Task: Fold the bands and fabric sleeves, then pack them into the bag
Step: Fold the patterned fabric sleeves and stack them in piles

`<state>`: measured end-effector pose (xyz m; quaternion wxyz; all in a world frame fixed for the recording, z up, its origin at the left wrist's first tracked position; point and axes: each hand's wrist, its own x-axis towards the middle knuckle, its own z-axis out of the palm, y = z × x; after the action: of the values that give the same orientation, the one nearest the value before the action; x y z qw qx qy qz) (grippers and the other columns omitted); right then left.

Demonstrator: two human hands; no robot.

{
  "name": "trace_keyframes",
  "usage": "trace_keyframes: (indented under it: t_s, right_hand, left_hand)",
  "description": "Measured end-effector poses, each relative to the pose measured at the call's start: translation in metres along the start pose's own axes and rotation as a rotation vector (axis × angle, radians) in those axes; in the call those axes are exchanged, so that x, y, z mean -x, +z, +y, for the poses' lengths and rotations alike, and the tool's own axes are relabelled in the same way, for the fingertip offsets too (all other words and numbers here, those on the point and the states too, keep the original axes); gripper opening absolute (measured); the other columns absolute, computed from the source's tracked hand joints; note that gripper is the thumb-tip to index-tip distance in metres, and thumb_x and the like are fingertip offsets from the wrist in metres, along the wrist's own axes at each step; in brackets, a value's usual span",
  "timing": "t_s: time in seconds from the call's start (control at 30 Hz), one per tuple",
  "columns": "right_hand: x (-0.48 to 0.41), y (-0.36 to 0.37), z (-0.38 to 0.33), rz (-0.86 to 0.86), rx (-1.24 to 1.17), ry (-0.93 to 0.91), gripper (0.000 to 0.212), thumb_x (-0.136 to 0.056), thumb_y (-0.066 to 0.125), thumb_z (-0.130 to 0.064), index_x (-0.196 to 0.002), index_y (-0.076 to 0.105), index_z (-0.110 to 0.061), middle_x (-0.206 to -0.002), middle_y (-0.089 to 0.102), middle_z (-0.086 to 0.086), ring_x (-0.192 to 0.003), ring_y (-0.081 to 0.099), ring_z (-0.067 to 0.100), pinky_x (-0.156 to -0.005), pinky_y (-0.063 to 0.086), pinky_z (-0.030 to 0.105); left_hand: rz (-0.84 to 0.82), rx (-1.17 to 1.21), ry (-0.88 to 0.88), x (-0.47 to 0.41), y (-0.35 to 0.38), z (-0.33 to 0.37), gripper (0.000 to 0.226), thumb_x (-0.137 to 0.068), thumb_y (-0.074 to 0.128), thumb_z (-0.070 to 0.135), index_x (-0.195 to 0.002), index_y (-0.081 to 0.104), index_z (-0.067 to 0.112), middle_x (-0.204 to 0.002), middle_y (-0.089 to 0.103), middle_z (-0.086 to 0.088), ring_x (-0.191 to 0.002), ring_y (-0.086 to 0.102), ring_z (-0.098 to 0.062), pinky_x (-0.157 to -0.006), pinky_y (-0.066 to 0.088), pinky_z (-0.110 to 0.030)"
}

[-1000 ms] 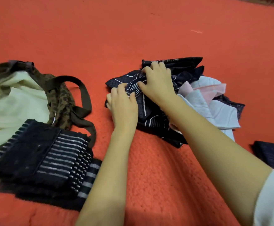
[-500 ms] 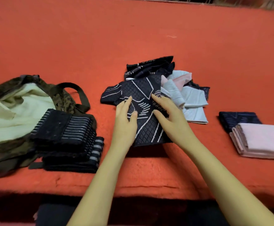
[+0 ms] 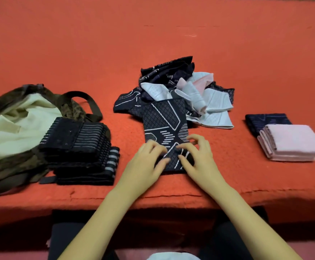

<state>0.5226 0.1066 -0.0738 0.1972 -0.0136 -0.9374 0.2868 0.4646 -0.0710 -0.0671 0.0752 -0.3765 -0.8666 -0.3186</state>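
Warm indoor light, medium-bright, even, no glare. Soft short shadows beside black band stack (image 3: 78, 143) and pink folded pile (image 3: 293, 141). Deep dark under near edge of orange cover (image 3: 171, 34). Wide-angle bend: cover edges bow, corners stretched. Overall soft, compression smear. Left hand (image 3: 145, 162) and right hand (image 3: 198, 158) slightly blurred. White lines on patterned sleeve (image 3: 164, 119) legible.

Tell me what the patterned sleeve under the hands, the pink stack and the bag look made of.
Patterned sleeve: matte stretchy knit, judging by its knitted-in diamond grid. Pink stack: soft matte knit or terry; thick rounded folds. Bag: camouflage woven cloth, perhaps canvas, with smooth pale lining and webbing strap.
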Motion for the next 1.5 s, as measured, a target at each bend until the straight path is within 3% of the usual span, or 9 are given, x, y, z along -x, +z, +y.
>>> trace_keyframes:
  t_s: [0.13,0.4,0.57,0.77,0.87,0.97,1.13,1.33,1.5]
  right_hand:
    - [0.001,-0.001,0.000,-0.100,-0.024,-0.068,0.027,-0.085,0.044,-0.032,-0.095,0.067,-0.022,-0.104,0.054,-0.005,-0.095,0.049,0.017,-0.082,0.045,0.046]
    - [0.007,-0.004,-0.003,-0.122,-0.074,-0.043,0.046,-0.092,0.032,-0.047,-0.100,0.069,-0.022,-0.110,0.051,-0.011,-0.105,0.044,0.012,-0.093,0.034,0.038]
    - [0.007,-0.003,0.000,-0.146,-0.075,-0.073,0.045,-0.076,0.053,-0.063,-0.100,0.068,-0.028,-0.112,0.051,-0.013,-0.109,0.042,0.005,-0.093,0.030,0.029]
    - [0.005,-0.002,0.005,-0.102,-0.073,-0.096,0.033,-0.085,0.047,-0.049,-0.093,0.069,-0.025,-0.107,0.059,-0.014,-0.105,0.047,0.008,-0.089,0.027,0.026]
    - [0.006,-0.005,0.001,-0.090,-0.062,-0.158,0.030,-0.089,0.047,-0.044,-0.089,0.067,-0.021,-0.096,0.062,-0.013,-0.095,0.051,0.007,-0.088,0.029,0.022]
    - [0.009,-0.008,-0.003,-0.050,-0.147,-0.145,0.027,-0.088,0.051,-0.041,-0.088,0.067,-0.019,-0.084,0.060,-0.017,-0.081,0.054,0.006,-0.076,0.038,0.017]
    - [-0.006,-0.010,-0.006,-0.001,-0.259,0.065,0.029,-0.084,0.058,-0.046,-0.080,0.064,-0.017,-0.073,0.063,-0.008,-0.070,0.057,0.008,-0.067,0.044,0.029]
    - [-0.031,0.004,-0.007,0.071,-0.070,0.206,0.020,-0.087,0.063,-0.036,-0.084,0.058,-0.017,-0.085,0.059,-0.003,-0.078,0.054,0.015,-0.068,0.036,0.029]
    - [-0.039,0.015,-0.009,0.006,0.105,0.311,0.029,-0.091,0.055,-0.043,-0.100,0.058,-0.016,-0.105,0.054,0.000,-0.100,0.054,0.020,-0.073,0.039,0.034]
  left_hand:
    - [-0.153,0.030,0.037,0.007,0.006,-0.007,0.042,-0.077,0.052,0.062,-0.100,0.057,0.027,-0.099,0.045,0.016,-0.096,0.045,-0.008,-0.090,0.041,-0.029]
    - [0.006,-0.139,0.095,0.012,0.011,-0.002,0.026,-0.089,0.045,0.048,-0.095,0.058,0.027,-0.095,0.053,0.009,-0.087,0.047,-0.012,-0.072,0.044,-0.034]
    - [0.037,-0.022,0.029,0.011,0.008,-0.005,0.029,-0.091,0.044,0.043,-0.093,0.065,0.023,-0.093,0.057,0.010,-0.089,0.046,-0.009,-0.077,0.038,-0.034]
    - [0.028,0.050,0.031,0.011,0.005,-0.005,0.031,-0.083,0.055,0.053,-0.095,0.063,0.026,-0.094,0.055,0.016,-0.090,0.044,-0.002,-0.082,0.037,-0.027]
    - [0.060,0.075,0.057,0.011,0.005,-0.004,0.025,-0.088,0.054,0.042,-0.093,0.063,0.019,-0.092,0.058,0.010,-0.089,0.049,-0.006,-0.083,0.038,-0.023]
    - [0.095,0.174,-0.018,0.011,0.001,0.000,0.027,-0.089,0.052,0.040,-0.091,0.064,0.016,-0.090,0.063,0.009,-0.087,0.056,-0.007,-0.081,0.040,-0.016]
    - [0.143,0.325,-0.254,-0.002,-0.010,0.002,0.015,-0.088,0.060,0.036,-0.087,0.060,0.022,-0.083,0.064,0.014,-0.081,0.059,-0.002,-0.075,0.041,-0.018]
    - [0.143,0.035,-0.491,-0.031,0.002,0.004,0.030,-0.092,0.050,0.047,-0.094,0.052,0.018,-0.086,0.067,-0.004,-0.085,0.061,-0.031,-0.068,0.040,-0.036]
    - [0.163,-0.033,-0.531,-0.034,0.013,0.007,0.033,-0.096,0.047,0.044,-0.113,0.048,0.016,-0.107,0.063,-0.004,-0.097,0.058,-0.029,-0.068,0.033,-0.032]
